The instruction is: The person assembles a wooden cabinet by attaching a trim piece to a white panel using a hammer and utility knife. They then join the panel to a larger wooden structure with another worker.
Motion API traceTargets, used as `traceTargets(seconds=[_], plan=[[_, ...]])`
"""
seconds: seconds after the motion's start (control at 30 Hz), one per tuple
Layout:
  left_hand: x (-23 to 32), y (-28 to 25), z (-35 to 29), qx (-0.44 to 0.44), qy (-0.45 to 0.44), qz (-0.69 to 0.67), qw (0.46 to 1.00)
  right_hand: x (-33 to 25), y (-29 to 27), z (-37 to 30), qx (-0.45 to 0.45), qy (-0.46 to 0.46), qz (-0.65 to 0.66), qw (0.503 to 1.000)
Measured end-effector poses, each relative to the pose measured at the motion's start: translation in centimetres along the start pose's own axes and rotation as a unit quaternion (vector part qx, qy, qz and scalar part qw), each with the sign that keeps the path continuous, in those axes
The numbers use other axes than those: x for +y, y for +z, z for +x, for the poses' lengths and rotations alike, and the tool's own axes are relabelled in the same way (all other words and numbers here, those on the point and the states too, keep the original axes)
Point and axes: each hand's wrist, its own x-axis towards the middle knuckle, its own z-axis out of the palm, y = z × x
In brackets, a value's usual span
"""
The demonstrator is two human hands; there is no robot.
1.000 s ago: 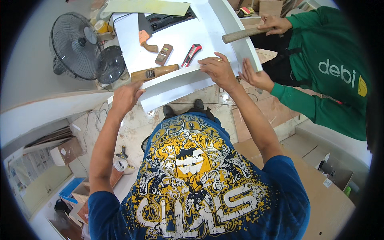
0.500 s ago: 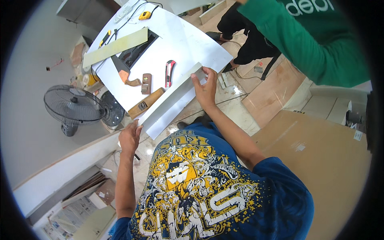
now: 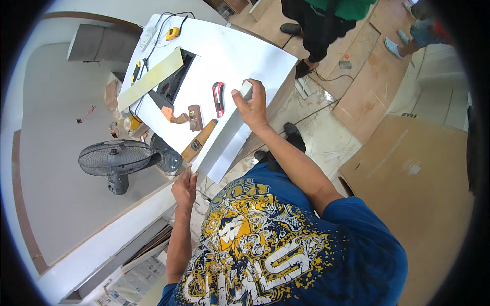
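A long, narrow pale board (image 3: 223, 136) lies slantwise along the near edge of the white table (image 3: 229, 51). At its near-left end, my left hand (image 3: 184, 188) is closed with fingers and thumb on the board. My right hand (image 3: 253, 109) grips the far-right end, thumb on one side and fingers over the other. Just left of the board rests a long wooden hand plane (image 3: 199, 141), with a smaller dark wooden plane (image 3: 195, 118) beyond it. A red and black utility knife (image 3: 218, 99) lies near my right hand.
Farther left on the table are a handsaw (image 3: 177, 119), a yellowish strip (image 3: 151, 79), a yellow tape measure (image 3: 173, 33) and cables. A black fan (image 3: 115, 159) stands left. A person in green (image 3: 326, 25) and another person's legs (image 3: 408, 45) are beyond. Cardboard (image 3: 408, 204) is at right.
The whole view has shifted. The green-sleeved person has moved farther back, and a second person's legs have come in at upper right. Both my hands still hold the board's ends.
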Motion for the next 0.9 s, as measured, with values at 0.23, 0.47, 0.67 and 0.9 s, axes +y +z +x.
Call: traceTargets(seconds=[0.23, 0.47, 0.67, 0.9], plan=[[-0.5, 0.4, 0.2, 0.029, 0.037, -0.028, 0.999, 0.0, 0.1, 0.5, 0.013, 0.05, 0.031, 0.998], [0.1, -0.2, 0.5, -0.024, -0.02, -0.035, 0.999, -1.3, -1.0, 1.1, 0.015, 0.101, 0.091, 0.991], [0.2, -0.4, 0.6, -0.039, -0.035, -0.049, 0.997, -0.8, -3.1, 1.0, 0.032, 0.021, 0.121, 0.992], [0.6, -0.8, 1.1, -0.043, -0.011, -0.042, 0.998, -1.1, -4.1, 1.6, 0.031, -0.025, 0.094, 0.995]])
